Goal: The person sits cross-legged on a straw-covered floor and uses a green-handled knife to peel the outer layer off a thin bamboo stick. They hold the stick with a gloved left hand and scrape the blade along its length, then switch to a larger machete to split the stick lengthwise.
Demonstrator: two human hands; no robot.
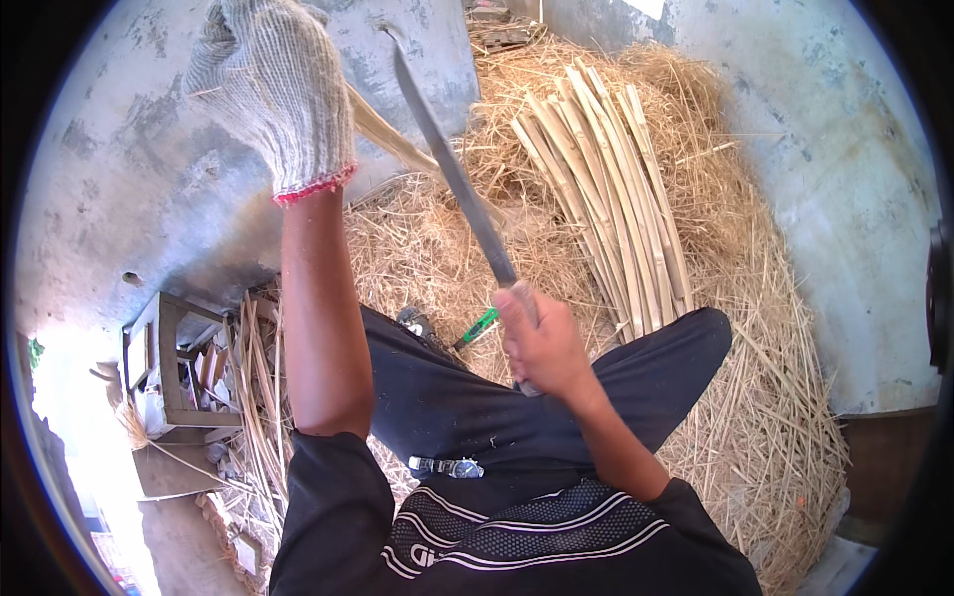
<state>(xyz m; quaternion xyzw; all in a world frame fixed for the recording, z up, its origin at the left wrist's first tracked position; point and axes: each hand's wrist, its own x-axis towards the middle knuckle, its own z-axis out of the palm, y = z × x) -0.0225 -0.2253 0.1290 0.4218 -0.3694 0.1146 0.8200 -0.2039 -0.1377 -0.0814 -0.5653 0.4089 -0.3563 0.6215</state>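
My left hand [283,94], in a grey knitted glove with a red cuff edge, is raised at the upper left. Its fingers are closed on a pale bamboo strip [390,137], which slants down to the right from behind the glove. My bare right hand [545,340] grips the handle of a long knife [452,169] above my lap. The dark blade points up and to the left, crossing in front of the strip. Whether blade and strip touch, I cannot tell. The strip's upper end is hidden by the glove.
Several split bamboo lengths [616,189] lie bundled beyond my right knee, on straw-like shavings [437,238]. A green-handled tool [477,328] lies between my legs. A wristwatch [447,466] rests on my lap. Left stands a wooden frame [184,368] beside thin strips [260,397]; grey walls [835,199] surround me.
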